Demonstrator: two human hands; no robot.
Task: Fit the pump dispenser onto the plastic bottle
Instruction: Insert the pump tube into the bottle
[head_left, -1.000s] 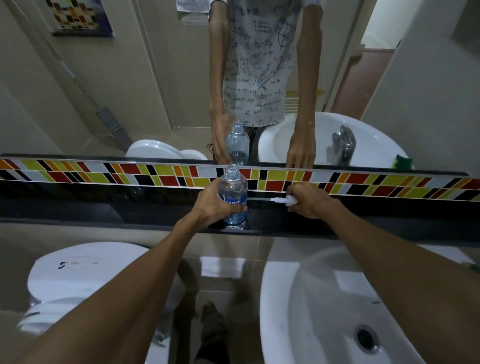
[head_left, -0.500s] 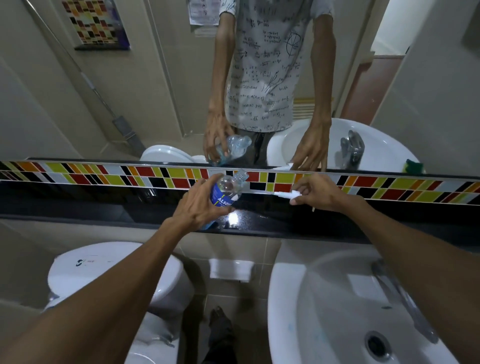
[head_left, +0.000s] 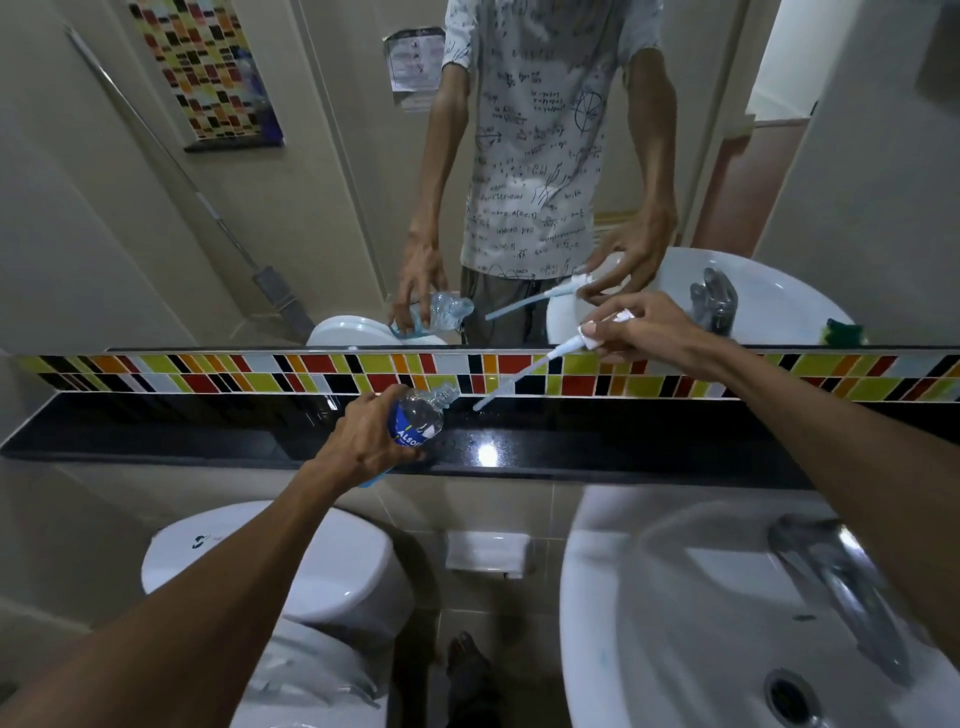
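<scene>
Above the tilted bottle (head_left: 418, 420), pump dispenser (head_left: 569, 344) hangs apart.

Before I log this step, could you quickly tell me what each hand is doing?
Left hand: closed around the plastic bottle.
Right hand: closed on the pump dispenser.

A long, narrow black shelf (head_left: 597, 441) of polished stone runs across the wall from left to right, just below the band of coloured tiles (head_left: 234, 371) and the mirror above it. Its glossy top is speckled and throws back a bright spot of light near the middle, a little to the right of that band's centre. Small water droplets seem to sit on the surface around that glare. No object can be seen resting on the shelf itself. Below the shelf's front edge, the toilet tank (head_left: 270, 561) stands to the left and the white washbasin (head_left: 613, 597) to the right.
</scene>
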